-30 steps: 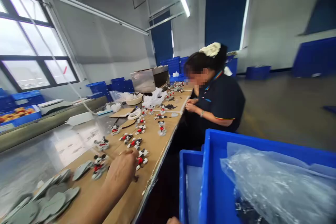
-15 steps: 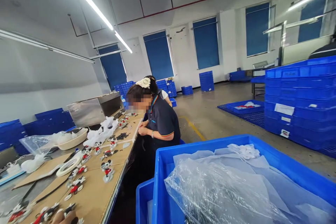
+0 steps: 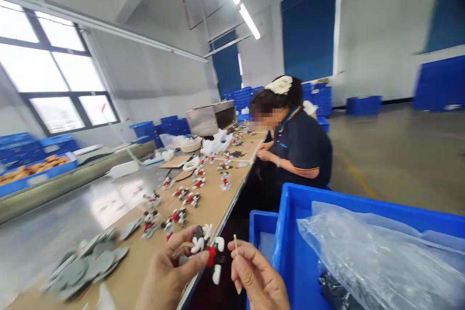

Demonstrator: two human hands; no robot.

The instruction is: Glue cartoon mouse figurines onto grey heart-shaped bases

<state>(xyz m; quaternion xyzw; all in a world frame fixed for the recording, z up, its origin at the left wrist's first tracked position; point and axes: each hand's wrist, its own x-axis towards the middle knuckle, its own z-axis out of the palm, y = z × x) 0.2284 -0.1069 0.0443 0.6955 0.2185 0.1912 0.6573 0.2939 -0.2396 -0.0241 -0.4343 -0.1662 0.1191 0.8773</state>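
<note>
My left hand (image 3: 170,271) is closed around a small cartoon mouse figurine (image 3: 207,251) in black, red and white, held up near the table's front edge. My right hand (image 3: 256,276) pinches a thin wooden stick (image 3: 236,245) just right of the figurine. Several more mouse figurines (image 3: 181,198) lie along the cardboard-covered table (image 3: 152,261). A pile of grey flat bases (image 3: 85,266) lies at the table's near left.
A co-worker in a dark shirt (image 3: 301,147) sits further along the table with both hands on it. A blue bin (image 3: 290,232) lined with clear plastic (image 3: 374,256) stands at my right. A metal box (image 3: 210,117) and stacked blue crates (image 3: 160,128) stand behind.
The view has swung back left and down from the room. My left hand has lifted one figurine off the table, and my right hand has come into view holding the stick.
</note>
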